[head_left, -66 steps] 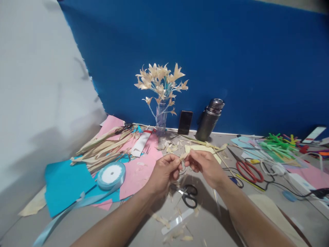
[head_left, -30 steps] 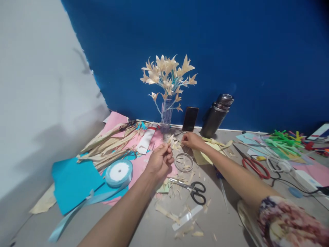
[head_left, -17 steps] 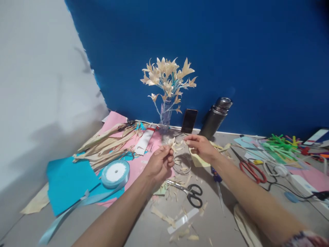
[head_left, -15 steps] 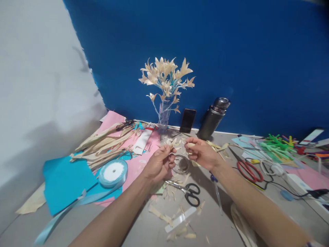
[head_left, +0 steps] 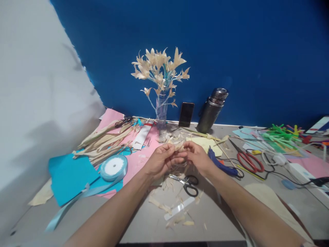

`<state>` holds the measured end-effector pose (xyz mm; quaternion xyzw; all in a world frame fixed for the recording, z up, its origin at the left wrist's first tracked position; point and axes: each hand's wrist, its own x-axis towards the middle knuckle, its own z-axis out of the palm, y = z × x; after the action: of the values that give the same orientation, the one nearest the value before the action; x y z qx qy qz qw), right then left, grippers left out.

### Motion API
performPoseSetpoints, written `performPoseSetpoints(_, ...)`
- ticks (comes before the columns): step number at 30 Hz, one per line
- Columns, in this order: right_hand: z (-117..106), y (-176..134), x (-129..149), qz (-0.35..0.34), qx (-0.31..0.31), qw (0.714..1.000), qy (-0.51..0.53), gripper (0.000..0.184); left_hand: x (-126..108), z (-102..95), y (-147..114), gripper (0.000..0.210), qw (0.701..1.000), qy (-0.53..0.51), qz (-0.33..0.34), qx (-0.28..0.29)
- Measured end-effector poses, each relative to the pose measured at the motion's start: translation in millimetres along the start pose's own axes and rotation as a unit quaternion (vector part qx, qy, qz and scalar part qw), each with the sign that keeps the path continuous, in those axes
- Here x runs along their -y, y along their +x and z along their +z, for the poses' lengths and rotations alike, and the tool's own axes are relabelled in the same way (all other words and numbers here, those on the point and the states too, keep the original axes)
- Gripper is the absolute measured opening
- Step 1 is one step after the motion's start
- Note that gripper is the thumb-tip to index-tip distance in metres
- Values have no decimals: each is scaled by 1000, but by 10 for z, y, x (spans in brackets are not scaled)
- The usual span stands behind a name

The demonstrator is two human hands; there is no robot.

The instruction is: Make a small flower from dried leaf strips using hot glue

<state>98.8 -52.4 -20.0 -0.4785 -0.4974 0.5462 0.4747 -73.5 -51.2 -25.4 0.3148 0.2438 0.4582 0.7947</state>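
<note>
My left hand [head_left: 164,158] and my right hand [head_left: 197,157] meet over the middle of the table, fingertips nearly touching. Between them is a small pale piece of dried corn husk [head_left: 179,148], pinched by the fingers of both hands; its exact shape is partly hidden. Just under the hands a coil of wire [head_left: 180,165] shows in part. Nearer to me lie black-handled scissors [head_left: 190,185] and a clear plastic strip [head_left: 179,208] among husk scraps. Behind the hands, husk flowers [head_left: 159,65] on blue-wrapped stems stand in a clear vase [head_left: 161,111].
To the left are husk strips [head_left: 102,140], blue sheets [head_left: 69,178] and a ribbon roll [head_left: 111,168]. A phone [head_left: 186,115] and a flask [head_left: 212,111] stand by the blue wall. At right lie a blue glue gun [head_left: 221,165], red-handled scissors [head_left: 250,162] and cords.
My right hand has moved left to meet my left hand, and both now work at the same husk piece. The glue gun has come into sight beyond my right wrist. The view has shifted slightly.
</note>
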Motion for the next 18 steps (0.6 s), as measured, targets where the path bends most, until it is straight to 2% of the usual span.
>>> performPoseSetpoints(2, -58, -21, 14, -93, -36, 990, -100, 22, 5, -12, 3, 23, 1000, -3, -24, 6)
performPoseSetpoints(5, -145, -53, 72, -143, -39, 974, -174, 15, 11, -34, 10, 19, 999, -11, -44, 13)
performPoseSetpoints(8, -212, -64, 121, -201, -16, 959, -201, 13, 18, -50, 22, 17, 998, -19, -57, 9)
performPoseSetpoints(12, -285, -44, 120, -329, 79, 895, -290, 27, 29, -69, 33, 12, 996, -16, -93, -1)
performPoseSetpoints(15, -343, -22, 99, -366, 131, 854, -344, 24, 38, -87, 37, 11, 993, -12, -115, -3)
performPoseSetpoints(18, -374, -30, 117, -369, 120, 839, -381, 13, 46, -90, 40, 12, 992, -12, -125, -9)
